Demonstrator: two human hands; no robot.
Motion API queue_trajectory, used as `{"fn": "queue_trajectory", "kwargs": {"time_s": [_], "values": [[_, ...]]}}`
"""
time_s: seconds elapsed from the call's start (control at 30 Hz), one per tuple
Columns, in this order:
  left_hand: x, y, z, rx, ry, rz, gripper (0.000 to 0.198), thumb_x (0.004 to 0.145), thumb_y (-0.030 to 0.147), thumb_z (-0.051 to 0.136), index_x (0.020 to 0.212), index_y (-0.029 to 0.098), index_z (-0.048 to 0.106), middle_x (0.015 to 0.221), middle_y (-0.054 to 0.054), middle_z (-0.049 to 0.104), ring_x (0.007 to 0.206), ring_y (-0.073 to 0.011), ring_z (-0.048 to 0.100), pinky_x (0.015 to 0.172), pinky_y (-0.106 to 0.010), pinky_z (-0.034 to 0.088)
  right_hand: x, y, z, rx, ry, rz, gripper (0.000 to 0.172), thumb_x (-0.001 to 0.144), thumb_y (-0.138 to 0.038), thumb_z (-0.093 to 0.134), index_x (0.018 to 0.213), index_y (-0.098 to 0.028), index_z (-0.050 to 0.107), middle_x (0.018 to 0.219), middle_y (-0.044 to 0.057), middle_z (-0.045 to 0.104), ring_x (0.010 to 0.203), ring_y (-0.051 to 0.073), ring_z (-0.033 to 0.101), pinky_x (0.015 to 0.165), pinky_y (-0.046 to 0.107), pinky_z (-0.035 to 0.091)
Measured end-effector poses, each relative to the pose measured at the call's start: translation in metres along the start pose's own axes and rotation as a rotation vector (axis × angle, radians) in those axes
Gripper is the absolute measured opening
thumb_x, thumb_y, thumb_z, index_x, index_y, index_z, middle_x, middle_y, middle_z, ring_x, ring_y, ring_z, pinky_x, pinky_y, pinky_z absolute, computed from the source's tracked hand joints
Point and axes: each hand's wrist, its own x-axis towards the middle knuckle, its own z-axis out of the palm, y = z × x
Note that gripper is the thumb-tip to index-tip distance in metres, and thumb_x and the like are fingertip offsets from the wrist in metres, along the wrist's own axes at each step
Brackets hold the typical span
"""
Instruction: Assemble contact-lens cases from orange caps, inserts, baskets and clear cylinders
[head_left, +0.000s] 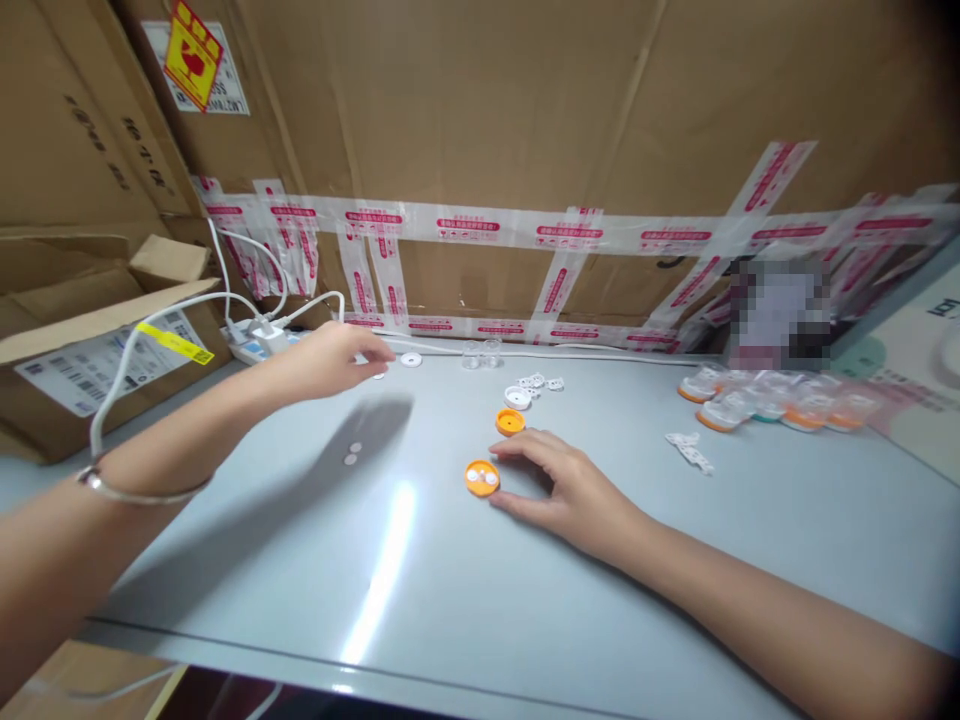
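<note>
My right hand (559,480) rests on the table, its thumb and forefinger at the right edge of a round orange cap (482,465), steadying it. Small white discs sit inside that cap. Just behind the forefinger lies a second orange cap (511,423), with a white cap (517,398) beyond it. My left hand (330,358) reaches over the back left of the table, fingers stretched forward with a gap to the thumb. Under its fingertips a small white disc (379,376) partly shows, and a white ring (410,360) lies just beyond. Two more white discs (352,454) lie nearer me.
Clear cups (481,354) and white cut-out pieces (534,383) stand near the back edge. Several clear domes with coloured bases (776,400) cluster at right, near more white pieces (688,452). An open carton (105,350), cables and a power strip (262,342) occupy the left.
</note>
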Motion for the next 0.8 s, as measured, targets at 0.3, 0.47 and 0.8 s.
{"fn": "queue_trajectory", "kwargs": {"time_s": [0.3,0.47,0.8], "values": [[0.023,-0.031,0.03,0.133,-0.141,-0.127,0.032,0.075,0.023,0.044,0.096,0.014,0.067,0.094,-0.008,0.071,0.085,-0.0211,0.064,0.073,-0.025,0.045,-0.001,0.0,-0.004,0.04,-0.066,0.038,0.035,0.072,-0.036,0.068,0.101,-0.021,0.059,0.103,0.006,0.058,0.099,0.02,0.054,0.088,0.033,0.042],[0.02,-0.042,0.047,0.121,-0.127,-0.126,0.029,0.074,0.03,0.047,0.088,0.016,0.068,0.087,-0.007,0.071,0.079,-0.0198,0.064,0.071,-0.025,0.045,-0.001,-0.001,-0.004,0.051,-0.092,0.052,0.032,0.072,-0.036,0.067,0.101,-0.023,0.06,0.103,0.005,0.056,0.1,0.02,0.053,0.089,0.035,0.041],[0.01,-0.03,0.046,0.084,-0.103,-0.065,0.028,0.074,0.037,0.049,0.082,0.017,0.067,0.081,-0.006,0.069,0.073,-0.0196,0.062,0.067,-0.026,0.045,0.0,0.0,-0.006,0.078,-0.039,0.029,0.028,0.075,-0.037,0.064,0.1,-0.023,0.06,0.102,0.005,0.057,0.098,0.019,0.054,0.087,0.033,0.043]]}}
